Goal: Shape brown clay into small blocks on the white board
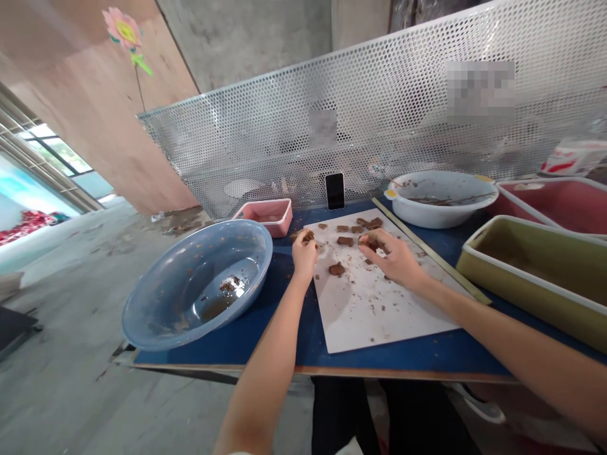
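Note:
My left hand point(305, 254) is closed around a crumbly brown clump point(303, 236) above the left edge of a white board point(360, 316). Over the middle of the board, my right hand point(391, 256) curls its fingers and thumb about a brown lump point(368, 242), largely hidden by the fingers. Several brown clay-like pieces lie on the board: a short block point(345, 241) between my hands, a rounded lump point(336, 269) nearer to me, and a cluster point(370, 224) at the back. Small brown crumbs are scattered across the surface.
A large blue basin point(156, 316) holds murky water at the left. Behind it sits a pink tray point(283, 226). A phone point(335, 191) leans on the perforated metal screen point(265, 158). Rightward are a wooden strip point(427, 249), a white basin point(427, 217), green bin point(521, 284) and red bin point(569, 196).

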`<state>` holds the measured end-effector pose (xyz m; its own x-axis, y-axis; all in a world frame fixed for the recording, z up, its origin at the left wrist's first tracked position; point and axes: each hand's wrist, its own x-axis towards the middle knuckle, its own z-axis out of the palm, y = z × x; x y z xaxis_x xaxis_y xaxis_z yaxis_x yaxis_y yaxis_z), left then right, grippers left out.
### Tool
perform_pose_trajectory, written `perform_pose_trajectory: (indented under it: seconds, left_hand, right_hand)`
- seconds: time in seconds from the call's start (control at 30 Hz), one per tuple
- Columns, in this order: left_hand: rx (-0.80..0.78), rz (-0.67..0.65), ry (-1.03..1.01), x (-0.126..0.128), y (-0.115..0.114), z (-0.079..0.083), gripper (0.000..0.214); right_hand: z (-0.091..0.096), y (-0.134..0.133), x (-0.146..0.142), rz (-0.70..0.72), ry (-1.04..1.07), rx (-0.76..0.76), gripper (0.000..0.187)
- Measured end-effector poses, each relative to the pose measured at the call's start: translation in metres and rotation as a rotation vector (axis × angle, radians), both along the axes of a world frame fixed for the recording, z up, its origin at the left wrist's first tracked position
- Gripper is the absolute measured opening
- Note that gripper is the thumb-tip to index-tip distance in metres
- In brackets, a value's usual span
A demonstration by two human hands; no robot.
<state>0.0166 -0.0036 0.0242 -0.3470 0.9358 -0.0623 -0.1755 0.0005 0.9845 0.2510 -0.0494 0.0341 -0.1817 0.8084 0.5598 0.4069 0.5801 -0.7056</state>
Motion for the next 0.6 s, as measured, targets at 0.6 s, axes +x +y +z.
perform_pose_trajectory:
  seconds: [0.6]
  left_hand:
    - [0.044, -0.393, -0.753, 0.005, -0.020, 0.021, 0.039]
  right_hand:
    - [0.019, 0.011, -0.041, 0.171, -0.188, 0.330, 0.025]
